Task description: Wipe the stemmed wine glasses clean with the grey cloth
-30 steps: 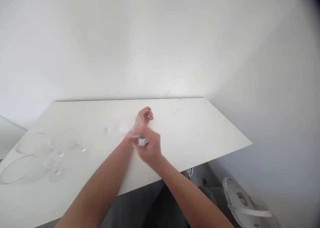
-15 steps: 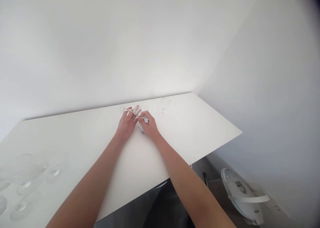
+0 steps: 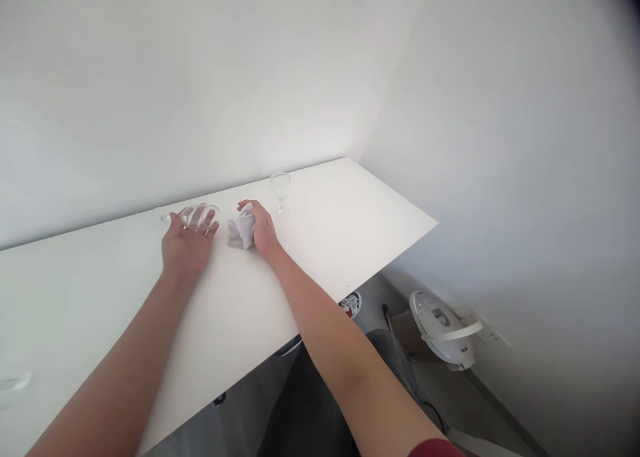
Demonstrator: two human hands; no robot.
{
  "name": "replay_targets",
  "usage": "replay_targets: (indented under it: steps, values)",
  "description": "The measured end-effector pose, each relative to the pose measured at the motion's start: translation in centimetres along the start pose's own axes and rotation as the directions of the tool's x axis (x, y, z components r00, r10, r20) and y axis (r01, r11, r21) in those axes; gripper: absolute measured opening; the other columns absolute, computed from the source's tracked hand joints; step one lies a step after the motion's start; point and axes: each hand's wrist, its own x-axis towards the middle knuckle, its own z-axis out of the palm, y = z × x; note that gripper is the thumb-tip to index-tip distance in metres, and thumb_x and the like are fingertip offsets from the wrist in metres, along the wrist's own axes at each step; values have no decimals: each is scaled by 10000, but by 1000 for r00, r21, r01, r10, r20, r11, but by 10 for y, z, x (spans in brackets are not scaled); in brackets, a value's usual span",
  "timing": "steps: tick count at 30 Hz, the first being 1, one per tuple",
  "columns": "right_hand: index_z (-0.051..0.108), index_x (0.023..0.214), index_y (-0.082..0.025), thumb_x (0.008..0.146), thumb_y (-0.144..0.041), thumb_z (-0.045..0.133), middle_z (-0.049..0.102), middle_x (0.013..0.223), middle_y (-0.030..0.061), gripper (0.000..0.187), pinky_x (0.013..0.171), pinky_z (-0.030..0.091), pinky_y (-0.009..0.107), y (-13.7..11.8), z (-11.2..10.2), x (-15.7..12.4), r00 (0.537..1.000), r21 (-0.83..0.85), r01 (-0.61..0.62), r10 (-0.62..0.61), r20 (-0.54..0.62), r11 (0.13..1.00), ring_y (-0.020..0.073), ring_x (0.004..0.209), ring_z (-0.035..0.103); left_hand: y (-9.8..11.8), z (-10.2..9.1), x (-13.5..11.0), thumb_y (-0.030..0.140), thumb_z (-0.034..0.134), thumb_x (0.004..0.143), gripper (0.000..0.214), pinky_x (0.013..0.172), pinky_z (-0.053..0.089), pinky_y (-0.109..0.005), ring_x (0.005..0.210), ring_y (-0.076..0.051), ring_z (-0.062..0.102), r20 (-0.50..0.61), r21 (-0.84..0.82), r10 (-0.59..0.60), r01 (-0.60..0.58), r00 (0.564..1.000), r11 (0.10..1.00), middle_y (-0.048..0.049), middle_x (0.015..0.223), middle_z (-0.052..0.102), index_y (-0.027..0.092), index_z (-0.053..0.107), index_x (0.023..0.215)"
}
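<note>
stemmed glass (image 3: 201, 217) lies on its side in the left hand (image 3: 187, 249), over the white table (image 3: 340, 223) near the wall (image 3: 200, 90), its stem toward the left and mouth toward the right. that hand is palm up, curved under the bowl, fingers showing through it. the right hand (image 3: 264, 229), just beside, grips a crumpled whitish cloth (image 3: 243, 227). a second stemmed glass (image 3: 281, 187) stands upright near the table's back edge. lower right sits a white appliance (image 3: 443, 318) with a carry handle.
</note>
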Motion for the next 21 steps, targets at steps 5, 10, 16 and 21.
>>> replay_targets:
  steps: [5, 10, 16, 21]
  values:
    - [750, 1139, -306, 1059, -521, 264, 607, 1261, 48, 537, 1070, 518, 337, 6, 3, 4, 991, -141, 123, -129, -34, 982, 197, 1190, 606, -2, -2, -3, 561, 635, 996, 313, 867, 611, -356, 1154, -254, 729, 88, 23, 40, -42, 995, 999, -99, 1303, 729, 260, 672, 1071]
    - [749, 1285, -304, 1042, -659, 219, 575, 1090, 61, 683, 1031, 535, 342, 2, 3, 4, 990, -98, -28, 14, -139, 995, 206, 1100, 601, -3, -5, -4, 569, 692, 961, 324, 873, 604, -360, 1191, -268, 719, 98, 4, 33, -34, 995, 999, -91, 1293, 735, 264, 678, 1070]
    - [723, 1377, -286, 1030, -684, 139, 564, 864, 36, 788, 831, 577, 307, -11, 1, -2, 989, 24, -118, 119, -89, 993, 197, 836, 606, -3, -5, -6, 564, 726, 938, 339, 855, 612, -362, 1119, -261, 735, 141, 0, 39, -40, 989, 999, -89, 1231, 745, 253, 688, 1065]
    - [825, 1163, -261, 1038, -641, 191, 635, 983, 65, 750, 877, 569, 312, -8, 1, -3, 990, 33, -110, 112, -80, 993, 218, 976, 635, -3, -4, -8, 563, 754, 915, 350, 837, 602, -354, 1093, -251, 730, 178, 34, 27, -33, 984, 999, -91, 1233, 741, 251, 690, 1057]
